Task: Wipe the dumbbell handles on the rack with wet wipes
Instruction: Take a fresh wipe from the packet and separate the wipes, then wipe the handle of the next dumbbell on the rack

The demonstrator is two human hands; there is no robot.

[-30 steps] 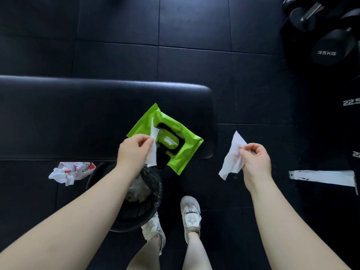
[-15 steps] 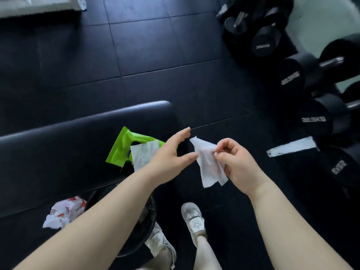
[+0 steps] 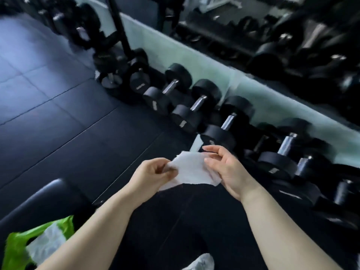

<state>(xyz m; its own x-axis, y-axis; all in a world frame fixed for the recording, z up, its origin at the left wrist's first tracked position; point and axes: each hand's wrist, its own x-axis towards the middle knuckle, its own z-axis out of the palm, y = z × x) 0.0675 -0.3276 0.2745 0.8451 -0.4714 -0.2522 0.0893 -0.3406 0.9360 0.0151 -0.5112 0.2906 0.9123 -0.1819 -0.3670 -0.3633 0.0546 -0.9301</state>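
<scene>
- Between the two hands, above the dark floor (image 3: 78,133) and near the front of the rack (image 3: 195,143): wet wipe (image 3: 191,170), now stretched nearly flat, no longer dangling from one hand.
- Left hand (image 3: 152,178): off the wipes pack (image 3: 17,248), fingers (image 3: 165,172) curled, pinching the wipe's left edge.
- Right hand (image 3: 228,170): fingers loosely bent, gripping the right edge.
- Dumbbell handles (image 3: 228,121): newly swung into view, close ahead, untouched.
- Wipes pack: left behind on the counter (image 3: 39,201), lower left.
- Likely meaning: fetching finished; wiping not yet begun.

Left hand (image 3: 150,174) and right hand (image 3: 228,170) out front, close together — each pinch-tight on the wipe (image 3: 191,170)
</scene>
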